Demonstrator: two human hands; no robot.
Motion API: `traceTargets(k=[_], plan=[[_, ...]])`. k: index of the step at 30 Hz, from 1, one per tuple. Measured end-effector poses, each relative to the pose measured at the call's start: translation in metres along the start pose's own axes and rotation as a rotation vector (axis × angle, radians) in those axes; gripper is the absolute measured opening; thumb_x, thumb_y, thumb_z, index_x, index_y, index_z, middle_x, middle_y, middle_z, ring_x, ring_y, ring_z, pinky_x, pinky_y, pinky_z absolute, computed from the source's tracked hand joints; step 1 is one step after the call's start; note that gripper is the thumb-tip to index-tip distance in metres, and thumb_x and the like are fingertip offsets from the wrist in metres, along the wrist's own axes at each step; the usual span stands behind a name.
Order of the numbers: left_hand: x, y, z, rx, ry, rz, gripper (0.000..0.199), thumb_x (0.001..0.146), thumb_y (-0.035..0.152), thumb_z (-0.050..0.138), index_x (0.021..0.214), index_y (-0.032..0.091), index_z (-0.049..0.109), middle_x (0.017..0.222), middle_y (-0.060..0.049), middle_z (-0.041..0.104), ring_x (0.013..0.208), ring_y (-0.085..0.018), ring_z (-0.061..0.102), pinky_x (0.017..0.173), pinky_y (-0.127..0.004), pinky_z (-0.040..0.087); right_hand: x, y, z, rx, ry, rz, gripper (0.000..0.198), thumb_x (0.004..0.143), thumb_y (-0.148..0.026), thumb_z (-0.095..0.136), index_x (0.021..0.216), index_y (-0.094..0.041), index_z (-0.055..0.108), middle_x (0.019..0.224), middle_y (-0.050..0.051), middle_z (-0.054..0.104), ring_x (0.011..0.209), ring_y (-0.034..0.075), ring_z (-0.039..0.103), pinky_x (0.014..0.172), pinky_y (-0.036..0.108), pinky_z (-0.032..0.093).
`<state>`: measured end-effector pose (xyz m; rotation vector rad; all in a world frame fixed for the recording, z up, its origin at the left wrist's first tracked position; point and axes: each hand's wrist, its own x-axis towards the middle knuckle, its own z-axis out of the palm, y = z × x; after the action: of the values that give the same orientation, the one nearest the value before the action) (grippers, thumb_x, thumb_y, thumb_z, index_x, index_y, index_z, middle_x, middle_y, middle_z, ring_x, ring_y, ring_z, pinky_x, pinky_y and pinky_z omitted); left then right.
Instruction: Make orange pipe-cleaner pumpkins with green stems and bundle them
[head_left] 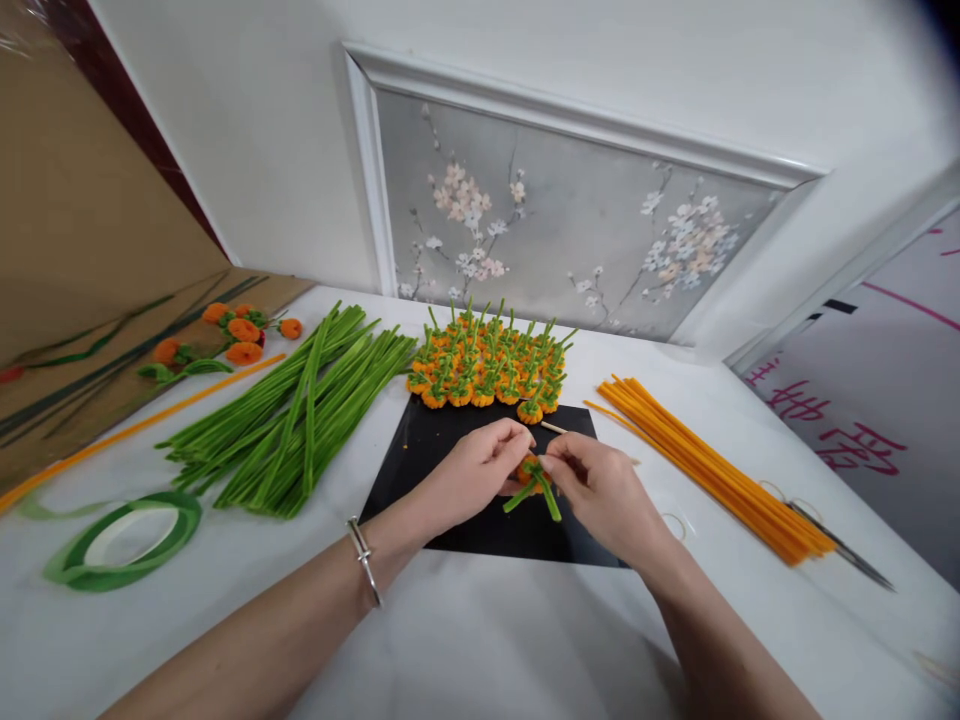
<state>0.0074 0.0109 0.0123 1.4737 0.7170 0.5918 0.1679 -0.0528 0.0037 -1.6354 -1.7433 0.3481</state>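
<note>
Over the black mat (480,530), my left hand (484,460) and my right hand (600,480) are closed on a small orange pipe-cleaner pumpkin (528,466) from both sides. Two green pipe-cleaner ends (551,500) stick out of it toward me. My fingertips hide part of the pumpkin. Just beyond my hands, a thin wooden stick (553,428) lies near the far part of the mat. Rows of similar orange pumpkins (465,385) with upright green stems stand behind it.
Left lie a pile of green pipe cleaners (300,420), a green tape roll (184,525) and orange flowers (244,340) on cardboard. To the right are a bundle of orange pipe cleaners (705,465) and scissors (855,562). A wall with a framed floral panel (555,210) borders the table's back.
</note>
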Motion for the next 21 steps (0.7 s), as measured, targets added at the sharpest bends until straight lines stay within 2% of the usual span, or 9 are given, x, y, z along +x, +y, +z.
traceTargets(k=[3, 5, 8, 10, 12, 14, 17, 21], plan=[[0.002, -0.004, 0.0, 0.014, -0.035, 0.022, 0.017, 0.08, 0.029, 0.062, 0.088, 0.015, 0.057, 0.08, -0.002, 0.06, 0.071, -0.013, 0.059, 0.064, -0.024, 0.05, 0.001, 0.001, -0.001, -0.001, 0.001, -0.057, 0.016, 0.087, -0.022, 0.05, 0.073, -0.02, 0.058, 0.066, -0.001, 0.06, 0.056, 0.013, 0.053, 0.054, 0.024, 0.04], [0.003, -0.006, -0.002, 0.034, -0.021, 0.031, 0.019, 0.077, 0.023, 0.064, 0.093, 0.015, 0.058, 0.084, -0.004, 0.062, 0.073, -0.014, 0.061, 0.063, -0.024, 0.049, 0.001, 0.002, -0.003, 0.05, 0.02, -0.029, 0.015, 0.089, -0.025, 0.049, 0.079, -0.02, 0.06, 0.066, -0.001, 0.061, 0.055, 0.013, 0.054, 0.054, 0.024, 0.042], [0.004, -0.008, -0.005, 0.015, 0.047, 0.018, 0.03, 0.077, 0.021, 0.062, 0.107, 0.016, 0.058, 0.092, -0.005, 0.061, 0.073, -0.014, 0.063, 0.066, -0.026, 0.051, 0.001, 0.002, -0.006, 0.217, 0.013, 0.152, 0.025, 0.092, -0.037, 0.045, 0.08, -0.02, 0.058, 0.057, -0.002, 0.058, 0.046, 0.012, 0.052, 0.047, 0.023, 0.042], [0.005, -0.008, -0.006, -0.016, 0.069, 0.023, 0.033, 0.079, 0.02, 0.06, 0.112, 0.017, 0.059, 0.095, -0.005, 0.062, 0.071, -0.013, 0.064, 0.069, -0.028, 0.052, 0.0, -0.001, -0.007, 0.332, -0.096, 0.278, 0.033, 0.091, -0.045, 0.044, 0.073, -0.019, 0.055, 0.051, -0.003, 0.054, 0.04, 0.01, 0.048, 0.041, 0.021, 0.039], [0.005, -0.008, -0.006, -0.01, 0.07, 0.041, 0.03, 0.08, 0.021, 0.058, 0.109, 0.016, 0.063, 0.096, -0.005, 0.064, 0.071, -0.013, 0.064, 0.071, -0.028, 0.052, -0.001, -0.006, -0.007, 0.426, -0.241, 0.351, 0.038, 0.088, -0.05, 0.048, 0.068, -0.019, 0.054, 0.047, -0.004, 0.052, 0.038, 0.008, 0.046, 0.037, 0.018, 0.035], [0.005, -0.009, -0.005, 0.039, 0.075, 0.062, 0.026, 0.08, 0.021, 0.058, 0.103, 0.014, 0.067, 0.094, -0.006, 0.067, 0.072, -0.013, 0.063, 0.071, -0.027, 0.052, -0.001, -0.011, -0.006, 0.507, -0.329, 0.382, 0.038, 0.084, -0.052, 0.053, 0.068, -0.017, 0.056, 0.046, -0.005, 0.051, 0.037, 0.007, 0.044, 0.035, 0.016, 0.032], [0.005, -0.01, -0.005, 0.086, 0.072, 0.066, 0.024, 0.081, 0.021, 0.057, 0.101, 0.014, 0.068, 0.089, -0.006, 0.069, 0.073, -0.015, 0.064, 0.073, -0.029, 0.052, -0.001, -0.014, -0.007, 0.602, -0.321, 0.416, 0.041, 0.081, -0.054, 0.053, 0.068, -0.016, 0.058, 0.045, -0.005, 0.05, 0.037, 0.006, 0.043, 0.035, 0.016, 0.032], [0.006, -0.011, -0.005, 0.009, 0.064, 0.054, 0.019, 0.083, 0.022, 0.055, 0.097, 0.014, 0.065, 0.084, -0.003, 0.065, 0.074, -0.014, 0.064, 0.075, -0.029, 0.054, 0.0, -0.01, -0.005, 0.635, -0.294, 0.448, 0.039, 0.079, -0.053, 0.056, 0.065, -0.017, 0.058, 0.044, -0.005, 0.049, 0.038, 0.006, 0.041, 0.036, 0.017, 0.032]])
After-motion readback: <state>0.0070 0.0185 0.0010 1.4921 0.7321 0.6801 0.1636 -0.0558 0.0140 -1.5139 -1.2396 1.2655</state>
